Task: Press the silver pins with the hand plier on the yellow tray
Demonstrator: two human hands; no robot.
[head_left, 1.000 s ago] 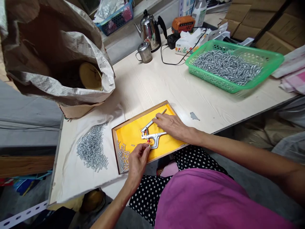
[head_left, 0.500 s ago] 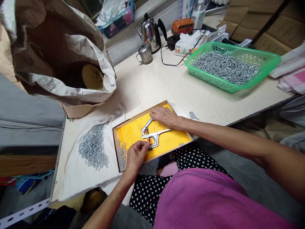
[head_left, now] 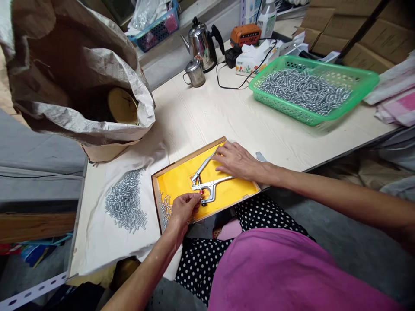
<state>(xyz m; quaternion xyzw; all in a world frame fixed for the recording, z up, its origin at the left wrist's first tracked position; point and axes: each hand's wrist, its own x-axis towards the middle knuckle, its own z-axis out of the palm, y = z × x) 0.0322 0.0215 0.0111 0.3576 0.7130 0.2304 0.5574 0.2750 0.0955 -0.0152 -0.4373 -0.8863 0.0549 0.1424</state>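
A pair of silver pliers with spread handles lies in a shallow tray with a yellow bottom. My left hand has its thumb and forefinger pinched together beside the red part of the plier jaws; whatever is between the fingertips is too small to make out. Over the upper handle rests my right hand, its fingers apart and the palm facing down. Small silver pins lie at the tray's left end, and a larger pin pile sits on a white cloth.
A green basket full of metal pins stands at the right. Behind are a steel kettle, a lidded cup, a tissue box and an orange battery. A large open sack stands at the left.
My right hand has moved a little right along the upper handle and its fingers have spread. My left hand stays at the jaws. The whole view has shifted slightly.
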